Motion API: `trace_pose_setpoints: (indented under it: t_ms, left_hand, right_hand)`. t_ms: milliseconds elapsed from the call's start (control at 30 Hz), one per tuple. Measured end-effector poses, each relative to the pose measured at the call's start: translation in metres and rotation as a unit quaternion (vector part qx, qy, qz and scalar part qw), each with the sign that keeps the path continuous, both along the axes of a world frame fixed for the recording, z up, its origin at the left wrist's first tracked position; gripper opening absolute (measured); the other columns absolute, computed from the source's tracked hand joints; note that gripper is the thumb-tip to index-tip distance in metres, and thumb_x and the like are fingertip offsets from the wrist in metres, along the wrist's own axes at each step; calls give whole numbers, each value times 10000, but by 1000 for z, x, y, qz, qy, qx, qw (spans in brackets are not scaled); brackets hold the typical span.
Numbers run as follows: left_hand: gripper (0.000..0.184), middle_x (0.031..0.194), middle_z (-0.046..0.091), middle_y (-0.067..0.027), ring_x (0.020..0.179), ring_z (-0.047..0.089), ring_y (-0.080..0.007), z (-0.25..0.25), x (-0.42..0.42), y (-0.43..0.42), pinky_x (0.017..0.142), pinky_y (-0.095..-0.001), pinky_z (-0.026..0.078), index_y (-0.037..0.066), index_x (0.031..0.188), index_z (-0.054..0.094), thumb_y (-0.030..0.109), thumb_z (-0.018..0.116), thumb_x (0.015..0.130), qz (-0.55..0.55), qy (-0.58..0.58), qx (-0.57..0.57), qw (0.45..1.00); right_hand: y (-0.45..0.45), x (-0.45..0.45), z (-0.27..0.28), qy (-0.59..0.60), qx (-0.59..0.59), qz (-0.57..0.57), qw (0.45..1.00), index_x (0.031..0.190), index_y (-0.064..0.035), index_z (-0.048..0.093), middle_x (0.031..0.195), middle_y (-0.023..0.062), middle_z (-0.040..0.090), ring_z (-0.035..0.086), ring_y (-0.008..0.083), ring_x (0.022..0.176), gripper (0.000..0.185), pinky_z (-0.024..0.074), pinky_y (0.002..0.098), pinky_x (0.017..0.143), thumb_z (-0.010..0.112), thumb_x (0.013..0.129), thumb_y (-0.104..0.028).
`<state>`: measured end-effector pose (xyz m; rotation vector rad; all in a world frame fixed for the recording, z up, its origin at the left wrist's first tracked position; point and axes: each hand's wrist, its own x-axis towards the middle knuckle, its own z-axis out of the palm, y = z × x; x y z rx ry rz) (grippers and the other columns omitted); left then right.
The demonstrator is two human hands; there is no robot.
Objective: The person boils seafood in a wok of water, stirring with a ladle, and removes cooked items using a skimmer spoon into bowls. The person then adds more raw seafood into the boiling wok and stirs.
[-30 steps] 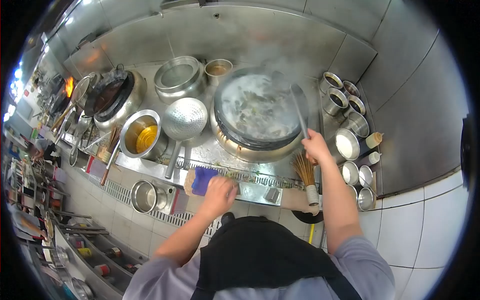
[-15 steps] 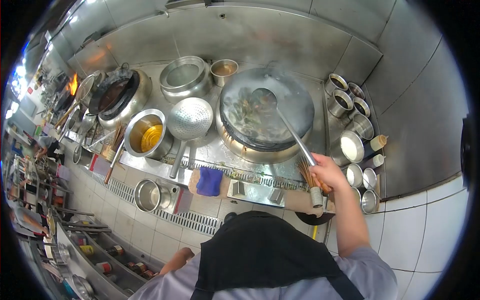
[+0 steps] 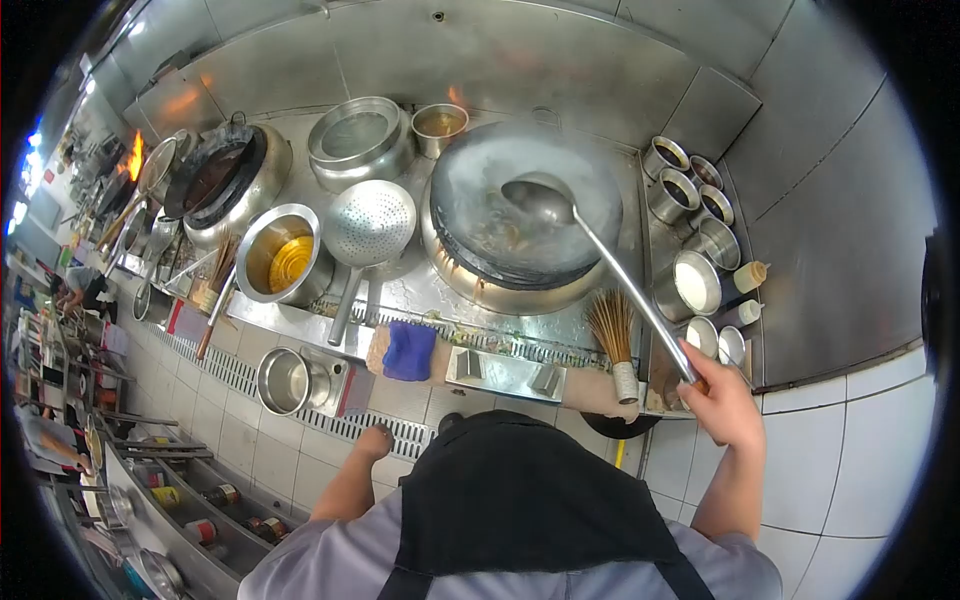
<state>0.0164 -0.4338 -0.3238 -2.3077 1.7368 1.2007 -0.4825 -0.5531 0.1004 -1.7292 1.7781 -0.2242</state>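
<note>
The fingers of the left hand (image 3: pixel 376 441) fold in toward the palm (how tightly, I cannot tell); the hand hangs over the tiled floor, left of the black apron (image 3: pixel 530 490). The fingers of the right hand (image 3: pixel 727 402) are clenched around the end of the ladle (image 3: pixel 620 268), thumb along the handle.

At the far left, a dark wok (image 3: pixel 210 180) sits on a round metal stand. Next comes a deep pot (image 3: pixel 253 255) of yellow liquid, with a smaller metal pot (image 3: pixel 283 381) below it. A perforated skimmer (image 3: pixel 370 222) lies just beside the deep pot, its handle pointing toward the counter's front edge, near a crumpled purple cloth (image 3: pixel 408 350). Behind the skimmer stand a wide basin (image 3: pixel 360 138) and a small pot (image 3: pixel 440 122) of brownish liquid.

The ladle's bowl is inside the large wok (image 3: pixel 462 175), right of the skimmer. Steam and the bowl itself hide much of what is in there.

A bristle brush (image 3: pixel 612 330) stands in front of the wok; the ladle's handle runs between it and the metal containers (image 3: pixel 675 195) lined up along the right side, with squeeze bottles (image 3: pixel 748 278) beside them.
</note>
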Motion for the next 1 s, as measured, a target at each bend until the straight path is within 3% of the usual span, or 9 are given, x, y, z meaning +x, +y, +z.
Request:
trace_pose_setpoints:
  t_ms: [67, 133, 167, 200, 367, 500, 767, 833, 1000]
  left_hand:
    - [323, 1020, 643, -209, 1008, 595, -364, -23, 9, 9, 878, -404, 476, 13, 951, 660, 238, 452, 850, -98, -51, 36, 993]
    - [302, 1004, 652, -195, 992, 613, -341, -47, 21, 19, 845, -409, 489, 25, 921, 681, 226, 474, 829, -358, -142, 130, 914]
    - [271, 966, 664, -183, 930, 640, -333, -83, 39, 40, 801, -429, 502, 54, 901, 700, 214, 506, 801, -307, -106, 12, 946]
    - [259, 964, 668, -170, 920, 637, -342, -160, 71, 67, 787, -454, 503, 82, 917, 705, 201, 515, 786, -179, 49, 120, 975]
    - [254, 959, 667, -170, 917, 636, -344, -95, 27, -58, 784, -455, 502, 82, 914, 703, 196, 519, 782, -303, -20, 178, 936]
    - [250, 956, 667, -170, 914, 635, -344, -79, -28, -137, 782, -455, 502, 82, 912, 702, 192, 522, 779, -350, -18, 162, 923]
    - [241, 949, 666, -169, 908, 633, -346, -58, -124, -208, 778, -456, 501, 82, 909, 699, 183, 528, 773, -494, -3, 131, 860]
    - [239, 947, 665, -169, 906, 633, -347, -56, -137, -206, 777, -456, 501, 82, 908, 698, 181, 529, 771, -524, -2, 131, 842]
    - [234, 943, 665, -169, 903, 632, -348, -58, -140, -192, 774, -457, 501, 82, 905, 697, 176, 533, 767, -574, -8, 143, 806]
  right_hand:
    - [1, 0, -13, -17, -8, 40, 999, 1343, -71, 451, 735, 142, 609, 575, 169, 628, 583, 468, 300, 632, 600, 780, -100]
    - [2, 1, -37, -25, 24, 63, 997, 1350, -89, 442, 852, 171, 649, 629, 250, 716, 582, 493, 357, 689, 574, 785, -129]
    - [-1, -10, -79, -40, -51, 111, 992, 1356, -138, 433, 905, 198, 647, 635, 336, 789, 577, 496, 418, 709, 554, 791, -159]
    - [-3, 5, -69, 39, -10, 98, 994, 1352, -188, 431, 911, 207, 643, 619, 379, 811, 564, 488, 463, 698, 540, 799, -177]
    - [-14, 27, -138, 186, 4, 64, 980, 1445, -182, 284, 823, 171, 641, 639, 329, 713, 644, 498, 461, 598, 466, 829, -131]
    - [-8, 43, -186, 148, -76, -15, 986, 1457, -210, 249, 854, 180, 626, 631, 316, 674, 636, 502, 449, 603, 441, 853, -159]
    - [-23, 123, -128, 98, -66, -99, 988, 1333, 13, 408, 881, 184, 657, 661, 308, 750, 445, 527, 441, 621, 425, 918, -146]
    - [-42, 135, -137, 225, -84, -26, 970, 1372, -22, 381, 881, 158, 665, 664, 292, 755, 487, 530, 428, 619, 448, 901, -131]
    - [-28, 128, -159, 218, -39, -100, 970, 1412, -69, 341, 876, 141, 655, 661, 276, 773, 633, 520, 412, 588, 568, 823, -114]
